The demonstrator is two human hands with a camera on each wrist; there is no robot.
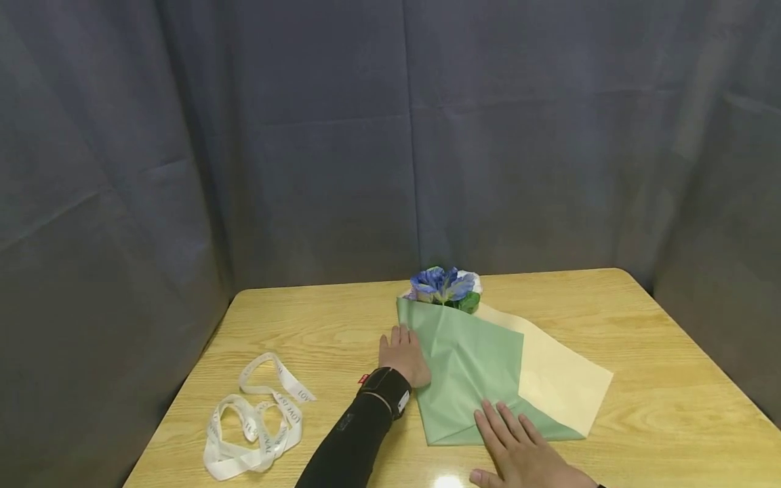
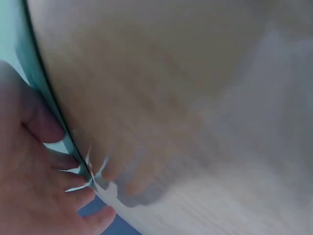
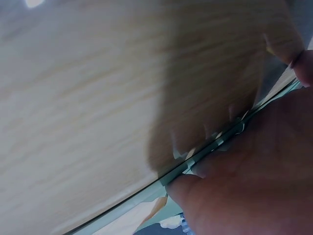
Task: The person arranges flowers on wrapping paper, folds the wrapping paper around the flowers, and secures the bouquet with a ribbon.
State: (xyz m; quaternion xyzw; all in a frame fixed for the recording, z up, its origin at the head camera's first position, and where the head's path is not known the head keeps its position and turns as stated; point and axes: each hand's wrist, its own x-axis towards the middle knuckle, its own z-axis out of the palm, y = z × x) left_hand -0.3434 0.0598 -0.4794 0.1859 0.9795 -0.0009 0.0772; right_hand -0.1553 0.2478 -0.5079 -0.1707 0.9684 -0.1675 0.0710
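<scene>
Green wrapping paper [image 1: 470, 352] lies folded over a bunch of flowers, its cream part [image 1: 561, 373] spread out to the right. Blue and white blossoms [image 1: 444, 285] and green leaves stick out at the top; the stems are hidden. My left hand [image 1: 404, 354] rests along the paper's left edge, fingers extended away from me. At the bottom fold, my right hand [image 1: 518, 444] presses with spread, straight fingers. In the left wrist view, the fingers [image 2: 73, 196] lie against the green edge. The right wrist view has the right hand [image 3: 244, 171] over the lower edge.
A white printed ribbon [image 1: 289, 423] lies in loose loops at the left of the wooden table [image 1: 659, 339]. Dark grey cloth [image 1: 323, 169] hangs behind the table and along both sides.
</scene>
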